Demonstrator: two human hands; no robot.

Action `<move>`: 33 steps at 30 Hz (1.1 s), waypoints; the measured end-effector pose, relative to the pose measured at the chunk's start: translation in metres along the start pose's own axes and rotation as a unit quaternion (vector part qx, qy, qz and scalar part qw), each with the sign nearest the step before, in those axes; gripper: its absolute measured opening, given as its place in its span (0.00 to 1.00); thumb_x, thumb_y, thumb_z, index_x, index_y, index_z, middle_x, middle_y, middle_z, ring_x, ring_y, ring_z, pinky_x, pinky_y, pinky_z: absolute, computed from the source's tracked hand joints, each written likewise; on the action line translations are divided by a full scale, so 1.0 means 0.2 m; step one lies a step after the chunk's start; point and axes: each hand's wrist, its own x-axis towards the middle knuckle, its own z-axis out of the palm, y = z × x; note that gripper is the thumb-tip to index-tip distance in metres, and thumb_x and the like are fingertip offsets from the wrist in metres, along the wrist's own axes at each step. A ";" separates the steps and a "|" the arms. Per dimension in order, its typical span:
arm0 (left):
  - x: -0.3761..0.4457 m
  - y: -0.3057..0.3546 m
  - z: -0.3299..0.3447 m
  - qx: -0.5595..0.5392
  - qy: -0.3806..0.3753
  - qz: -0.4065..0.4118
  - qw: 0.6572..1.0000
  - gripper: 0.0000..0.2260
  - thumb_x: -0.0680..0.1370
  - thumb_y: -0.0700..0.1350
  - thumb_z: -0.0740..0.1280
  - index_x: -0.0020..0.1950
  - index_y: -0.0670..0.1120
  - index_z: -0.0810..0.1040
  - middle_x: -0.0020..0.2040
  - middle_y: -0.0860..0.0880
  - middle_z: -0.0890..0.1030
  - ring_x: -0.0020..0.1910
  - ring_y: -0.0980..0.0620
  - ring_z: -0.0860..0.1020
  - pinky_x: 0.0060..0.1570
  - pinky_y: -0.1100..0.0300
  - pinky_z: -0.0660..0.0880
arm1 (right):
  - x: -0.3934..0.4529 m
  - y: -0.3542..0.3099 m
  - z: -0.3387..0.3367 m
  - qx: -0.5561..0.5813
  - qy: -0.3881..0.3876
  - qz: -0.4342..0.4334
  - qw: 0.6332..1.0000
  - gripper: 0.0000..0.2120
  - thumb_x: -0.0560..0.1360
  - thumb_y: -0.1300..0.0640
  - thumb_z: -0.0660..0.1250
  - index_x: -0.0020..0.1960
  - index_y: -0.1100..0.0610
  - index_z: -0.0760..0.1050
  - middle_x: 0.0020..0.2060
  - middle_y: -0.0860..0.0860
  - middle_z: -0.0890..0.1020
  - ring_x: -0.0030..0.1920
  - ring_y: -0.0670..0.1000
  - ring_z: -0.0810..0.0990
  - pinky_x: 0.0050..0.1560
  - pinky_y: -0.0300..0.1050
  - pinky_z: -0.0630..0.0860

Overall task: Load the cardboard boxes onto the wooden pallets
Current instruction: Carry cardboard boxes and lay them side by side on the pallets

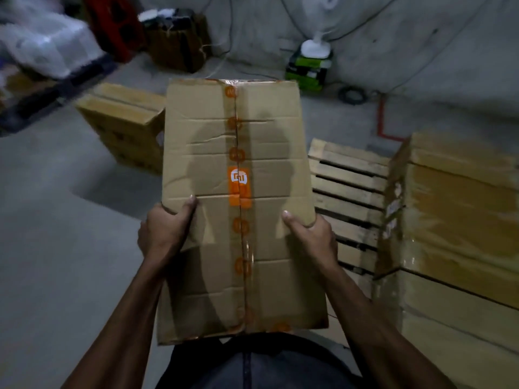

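Note:
I carry a long cardboard box (269, 153) in front of my waist; orange logo tape runs along its top seam. My left hand (165, 228) grips its left edge with the thumb on top. On the box's right edge, my right hand (311, 234) grips the same way. A slatted wooden pallet (351, 186) lies on the floor just right of the box. Stacked cardboard boxes (460, 220) stand on the pallet's right part. Another stack of cardboard boxes (123, 122) sits on the floor ahead to the left.
Grey concrete floor (56, 248) spreads to the left. At the back wall stand a white fan on a green box (309, 66), a dark brown carton (179, 43), a red crate (112, 26) and plastic-wrapped goods (39, 37) on a dark pallet. Cables trail along the wall.

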 end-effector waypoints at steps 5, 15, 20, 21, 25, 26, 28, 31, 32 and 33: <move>0.49 0.26 0.25 0.020 -0.073 0.055 0.996 0.39 0.64 0.79 0.58 0.47 0.43 0.78 0.45 0.41 0.81 0.45 0.38 0.80 0.48 0.46 0.77 | 0.20 -0.07 0.03 0.042 0.116 0.071 0.990 0.36 0.65 0.26 0.69 0.61 0.51 0.76 0.52 0.49 0.82 0.51 0.54 0.81 0.52 0.50 0.79; 1.03 0.76 0.70 0.050 -0.265 0.293 0.917 0.29 0.73 0.70 0.63 0.52 0.43 0.77 0.46 0.42 0.79 0.49 0.37 0.79 0.43 0.51 0.70 | 0.34 -0.20 0.22 0.144 0.377 0.226 0.887 0.40 0.57 0.24 0.70 0.58 0.52 0.78 0.51 0.48 0.84 0.52 0.53 0.82 0.56 0.53 0.79; 0.97 0.89 0.88 0.061 -0.362 0.375 0.851 0.29 0.74 0.70 0.62 0.54 0.43 0.76 0.44 0.46 0.77 0.45 0.42 0.76 0.42 0.53 0.69 | 0.21 -0.17 0.29 0.173 0.459 0.291 0.821 0.41 0.59 0.24 0.68 0.61 0.51 0.77 0.50 0.46 0.84 0.51 0.52 0.82 0.54 0.53 0.80; 0.94 0.90 0.91 0.066 -0.380 0.381 0.840 0.29 0.74 0.70 0.62 0.52 0.44 0.76 0.43 0.46 0.77 0.44 0.43 0.75 0.42 0.53 0.69 | 0.18 -0.15 0.30 0.181 0.471 0.303 0.808 0.36 0.61 0.26 0.70 0.59 0.50 0.78 0.49 0.46 0.83 0.50 0.52 0.81 0.54 0.52 0.80; 0.79 0.96 1.05 0.104 -0.427 0.416 0.796 0.31 0.71 0.74 0.59 0.48 0.45 0.75 0.42 0.45 0.79 0.43 0.41 0.78 0.44 0.50 0.76 | 0.07 -0.05 0.33 0.202 0.526 0.322 0.761 0.36 0.62 0.27 0.70 0.59 0.52 0.79 0.48 0.46 0.84 0.50 0.52 0.82 0.52 0.52 0.81; 0.74 0.97 1.08 0.115 -0.431 0.424 0.788 0.31 0.71 0.74 0.59 0.48 0.45 0.75 0.43 0.44 0.79 0.44 0.41 0.78 0.45 0.49 0.76 | 0.04 -0.01 0.34 0.211 0.536 0.320 0.752 0.37 0.61 0.26 0.70 0.60 0.51 0.79 0.48 0.44 0.85 0.50 0.51 0.82 0.52 0.51 0.81; 0.65 0.97 1.11 0.128 -0.443 0.442 0.769 0.34 0.69 0.76 0.58 0.50 0.46 0.75 0.44 0.43 0.80 0.46 0.40 0.79 0.49 0.46 0.77 | -0.02 0.04 0.36 0.231 0.550 0.322 0.735 0.36 0.62 0.26 0.70 0.60 0.50 0.78 0.49 0.42 0.84 0.51 0.49 0.82 0.52 0.50 0.81; 0.53 0.98 1.18 0.135 -0.462 0.464 0.744 0.36 0.67 0.77 0.56 0.48 0.45 0.76 0.45 0.43 0.80 0.47 0.40 0.79 0.49 0.47 0.77 | -0.09 0.10 0.37 0.247 0.569 0.337 0.708 0.29 0.68 0.32 0.72 0.60 0.50 0.77 0.50 0.44 0.82 0.53 0.50 0.80 0.48 0.44 0.76; 0.50 0.98 1.20 0.140 -0.469 0.473 0.733 0.36 0.67 0.77 0.56 0.47 0.44 0.76 0.44 0.43 0.80 0.46 0.41 0.79 0.47 0.48 0.77 | -0.10 0.12 0.38 0.250 0.574 0.347 0.699 0.26 0.69 0.34 0.73 0.60 0.50 0.77 0.49 0.43 0.81 0.52 0.50 0.79 0.47 0.43 0.74; 0.48 0.98 1.22 0.141 -0.478 0.478 0.723 0.37 0.66 0.77 0.55 0.47 0.44 0.76 0.43 0.43 0.80 0.44 0.42 0.79 0.46 0.50 0.76 | -0.12 0.12 0.38 0.256 0.576 0.353 0.692 0.24 0.70 0.36 0.73 0.59 0.49 0.76 0.47 0.41 0.80 0.51 0.49 0.78 0.47 0.43 0.73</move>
